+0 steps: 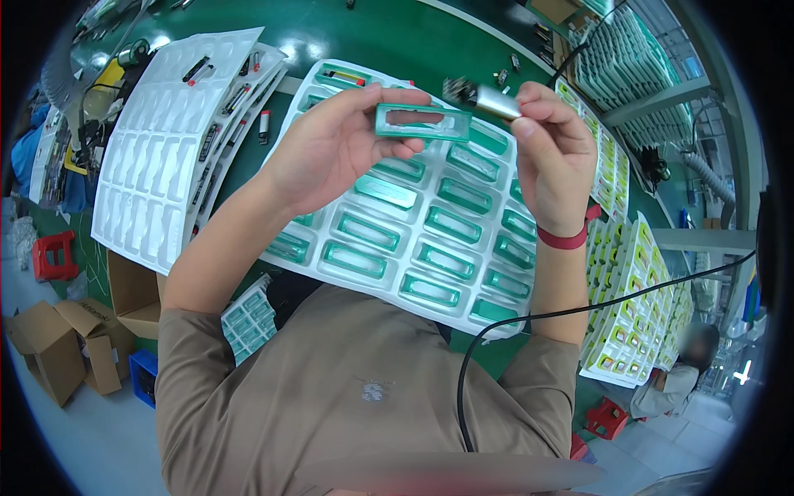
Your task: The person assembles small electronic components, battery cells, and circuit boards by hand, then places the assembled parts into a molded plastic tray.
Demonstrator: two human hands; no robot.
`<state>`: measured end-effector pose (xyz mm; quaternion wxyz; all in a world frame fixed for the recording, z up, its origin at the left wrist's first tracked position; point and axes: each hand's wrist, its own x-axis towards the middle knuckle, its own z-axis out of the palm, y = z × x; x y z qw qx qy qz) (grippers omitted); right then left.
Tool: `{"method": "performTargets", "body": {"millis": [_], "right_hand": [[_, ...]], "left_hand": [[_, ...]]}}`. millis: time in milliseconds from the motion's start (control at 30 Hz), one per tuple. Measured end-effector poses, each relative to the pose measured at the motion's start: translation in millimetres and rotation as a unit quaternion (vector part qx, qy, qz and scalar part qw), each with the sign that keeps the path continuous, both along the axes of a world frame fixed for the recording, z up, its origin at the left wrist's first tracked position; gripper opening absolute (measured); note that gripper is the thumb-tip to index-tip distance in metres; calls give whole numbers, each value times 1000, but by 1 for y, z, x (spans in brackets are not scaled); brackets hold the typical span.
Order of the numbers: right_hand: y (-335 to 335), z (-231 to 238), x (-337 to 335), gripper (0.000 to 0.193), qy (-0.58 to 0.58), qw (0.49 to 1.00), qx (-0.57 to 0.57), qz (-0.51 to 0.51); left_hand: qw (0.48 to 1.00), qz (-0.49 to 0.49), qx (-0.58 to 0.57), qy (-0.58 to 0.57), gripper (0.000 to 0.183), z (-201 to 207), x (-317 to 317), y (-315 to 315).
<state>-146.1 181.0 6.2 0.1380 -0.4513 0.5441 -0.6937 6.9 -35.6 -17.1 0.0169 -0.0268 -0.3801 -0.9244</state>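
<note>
My left hand [318, 145] grips a green rectangular plastic frame [423, 134] between thumb and fingers; the frame has a long opening in its middle. Close to its right end, my right hand [558, 153] pinches a small silver metal-cased part [496, 102] with a dark end pointing left. Motion blurs that part, so its exact kind is unclear. Below both hands lies a white moulded tray [506, 331] whose pockets hold several similar green frames [368, 230]. A yellow-and-red piece [343, 78] shows in a pocket at its far left.
Stacked white trays [136, 186] stand at the left, with small dark parts between them. A small red-and-white cylinder [264, 124] lies beside them on the green table [372, 37]. Trays with yellow-green pieces [628, 331] lean at the right. A black cable [612, 307] crosses my right arm.
</note>
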Motion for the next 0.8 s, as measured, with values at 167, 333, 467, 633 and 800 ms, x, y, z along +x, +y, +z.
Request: {"method": "performTargets", "body": {"millis": [167, 333, 467, 633, 800], "right_hand": [[2, -3, -5, 20, -142, 986, -87, 13], [3, -2, -2, 22, -152, 985, -87, 7], [2, -1, 3, 23, -74, 996, -50, -10], [-3, 1, 19, 21, 150, 988, 32, -26], [-6, -2, 27, 20, 195, 977, 77, -44]], "left_hand": [[999, -20, 25, 1, 49, -2, 0, -2], [1000, -9, -3, -21, 54, 0, 0, 1], [1000, -10, 4, -22, 54, 1, 1, 1], [999, -22, 41, 6, 52, -7, 2, -3], [1000, -28, 6, 9, 51, -7, -1, 1]]}}
